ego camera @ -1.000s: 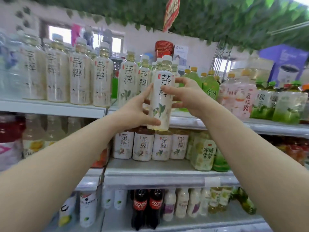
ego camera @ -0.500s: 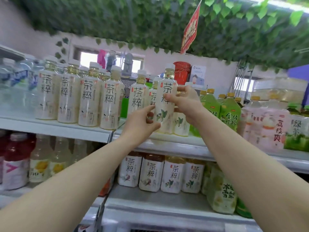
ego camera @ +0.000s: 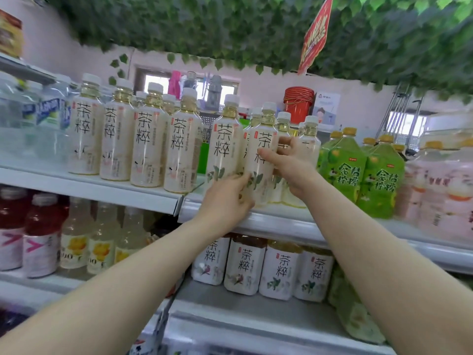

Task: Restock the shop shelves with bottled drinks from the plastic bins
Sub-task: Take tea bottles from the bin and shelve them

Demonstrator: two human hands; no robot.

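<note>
A white-labelled tea bottle with a white cap stands upright at the front of the top shelf, among other bottles of the same kind. My left hand grips its lower part from the left. Around its middle, from the right, my right hand holds it, thumb across the label. A matching bottle stands just to its left, and more stand behind it on the right.
Several more white tea bottles line the top shelf at left, green drink bottles and pink ones at right. The shelf below holds white tea bottles, yellow and red drinks. Fake ivy hangs overhead.
The bottle went from in front of the shelf edge up and back onto the top shelf, and now stands there. Both hands stayed on it. The camera tilted upward.
</note>
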